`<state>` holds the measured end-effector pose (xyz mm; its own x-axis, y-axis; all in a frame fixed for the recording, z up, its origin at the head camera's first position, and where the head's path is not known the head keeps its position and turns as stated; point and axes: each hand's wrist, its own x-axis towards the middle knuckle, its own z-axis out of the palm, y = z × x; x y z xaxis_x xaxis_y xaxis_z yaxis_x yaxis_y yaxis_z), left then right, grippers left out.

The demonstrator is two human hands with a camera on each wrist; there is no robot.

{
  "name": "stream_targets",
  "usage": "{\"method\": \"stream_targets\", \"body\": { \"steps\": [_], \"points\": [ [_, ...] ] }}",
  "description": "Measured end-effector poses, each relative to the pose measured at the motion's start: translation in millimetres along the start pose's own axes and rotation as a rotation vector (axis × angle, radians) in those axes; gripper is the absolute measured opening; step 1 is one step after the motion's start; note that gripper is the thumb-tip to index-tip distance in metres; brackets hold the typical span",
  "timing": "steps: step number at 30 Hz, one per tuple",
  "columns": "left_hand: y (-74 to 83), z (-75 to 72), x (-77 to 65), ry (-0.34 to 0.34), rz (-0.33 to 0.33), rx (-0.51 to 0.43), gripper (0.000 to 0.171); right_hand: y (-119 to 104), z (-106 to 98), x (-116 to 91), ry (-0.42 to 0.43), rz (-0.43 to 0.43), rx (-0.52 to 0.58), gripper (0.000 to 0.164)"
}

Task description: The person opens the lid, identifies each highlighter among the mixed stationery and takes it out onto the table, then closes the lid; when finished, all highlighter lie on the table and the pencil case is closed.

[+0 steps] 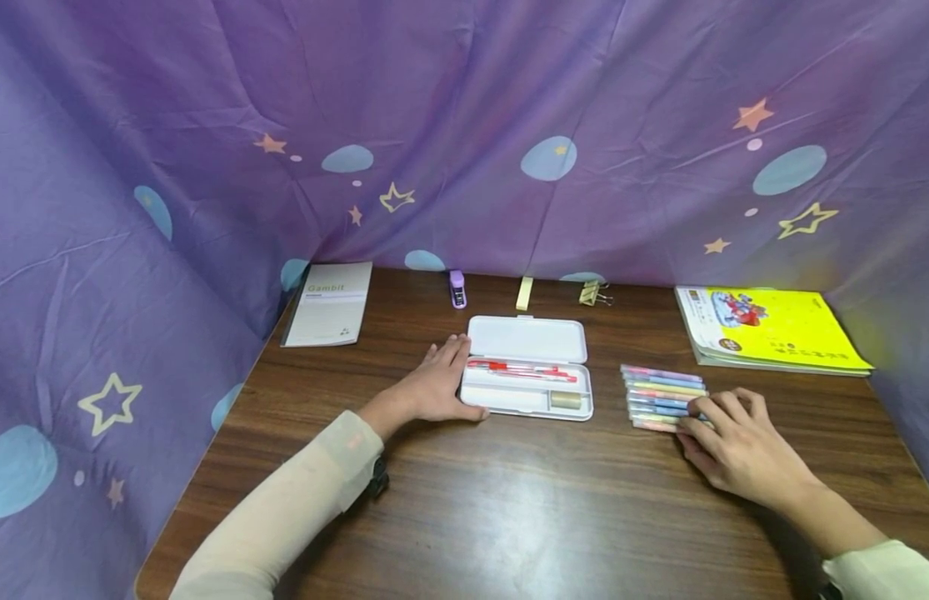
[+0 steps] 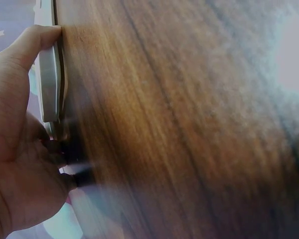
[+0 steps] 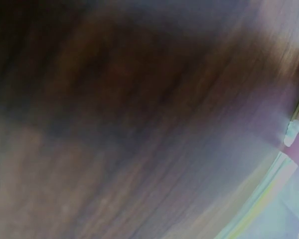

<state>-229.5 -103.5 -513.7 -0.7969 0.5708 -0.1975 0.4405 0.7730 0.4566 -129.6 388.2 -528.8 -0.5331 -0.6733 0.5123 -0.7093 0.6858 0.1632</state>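
A white pencil case (image 1: 501,400) lies with its lid (image 1: 527,337) folded back. Inside it are red pens (image 1: 520,370) and, in a small front-right compartment, a tan block (image 1: 565,400). My left hand (image 1: 434,385) holds the case's left end, thumb at the front edge and fingers along the side; the left wrist view shows the thumb (image 2: 40,40) against its edge. Several colourful capped pens (image 1: 659,392) lie in a row to the right. My right hand (image 1: 737,442) bends its fingers over their right ends; whether it pinches one is hidden.
Along the back stand a grey notebook (image 1: 329,304), a purple stapler (image 1: 457,289), a pale yellow strip (image 1: 524,293) and a binder clip (image 1: 593,293). A yellow book (image 1: 794,329) lies at the back right, on the brown table (image 1: 449,508). A purple curtain (image 1: 464,125) encloses the table.
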Motion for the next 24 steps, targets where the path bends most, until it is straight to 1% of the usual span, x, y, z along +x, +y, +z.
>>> {"method": "stream_targets", "body": {
  "steps": [2, 4, 5, 9, 11, 15, 16, 18, 24],
  "points": [
    [0.7, -0.2, -0.6, -0.003, -0.004, 0.005, 0.14, 0.0, 0.3, 0.1, 0.0, 0.003, 0.001, 0.05],
    [1.6, -0.4, -1.0, -0.005, -0.008, 0.02, 0.138, 0.1, 1.2, 0.7, 0.023, -0.003, 0.006, 0.05],
    [6.8, -4.9, -4.9, -0.013, -0.011, 0.025, 0.138, 0.1, 1.8, 1.2, 0.036, -0.006, 0.011, 0.05],
    [9.2, -6.3, -6.1, -0.024, -0.03, 0.055, 0.134, 0.1, 3.6, 2.0, 0.074, -0.017, 0.022, 0.049],
    [9.8, -6.6, -6.5, -0.022, -0.031, 0.066, 0.134, -0.2, 3.0, 1.5, 0.062, -0.012, 0.021, 0.049],
    [10.2, -7.1, -7.3, -0.018, -0.027, 0.076, 0.133, 0.5, 1.1, -0.9, 0.011, 0.008, 0.01, 0.051],
    [12.2, -8.6, -8.7, -0.019, -0.027, 0.091, 0.132, 0.7, 0.8, -0.9, 0.008, 0.01, 0.011, 0.051],
    [12.2, -8.6, -9.0, -0.019, -0.028, 0.093, 0.132, 1.2, 1.1, -1.7, 0.004, 0.012, 0.012, 0.051],
    [11.4, -7.8, -7.7, -0.022, -0.036, 0.105, 0.131, 1.6, 3.6, -1.4, 0.057, 0.001, 0.027, 0.049]
  ]
}}
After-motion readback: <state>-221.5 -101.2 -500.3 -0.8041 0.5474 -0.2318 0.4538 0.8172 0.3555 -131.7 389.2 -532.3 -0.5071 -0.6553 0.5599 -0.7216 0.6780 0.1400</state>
